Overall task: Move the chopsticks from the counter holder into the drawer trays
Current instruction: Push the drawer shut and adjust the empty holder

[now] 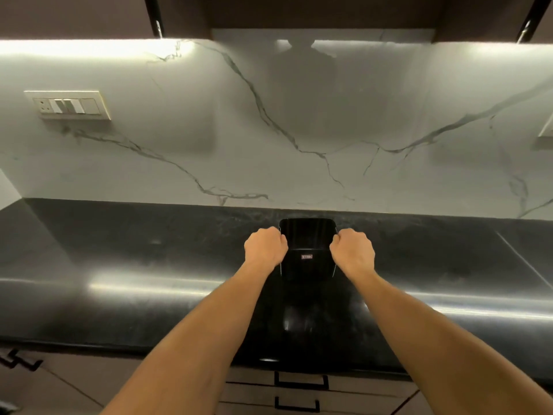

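Nearest the person, below the tabletop's front edge, two drawer fronts with black handles (301,381) are closed, so the trays meant to receive the chopsticks are not yet reachable. Both forearms stretch out over the glossy black tabletop (119,280) towards its back half. There the left hand (264,246) and the right hand (353,250) flank a black holder (306,259), one on each side. The fingers (276,235) of both hands are curled tight over its upper side edges, gripping it. An even two-sided hold like this probably serves to keep the tall container level while it is steadied or shifted. The holder stands upright on the tabletop, near the wall. Its inside is dark, and no chopsticks can be made out in it. Behind rises a veined marble backsplash (269,130), with a switch plate (70,105) far to the left.
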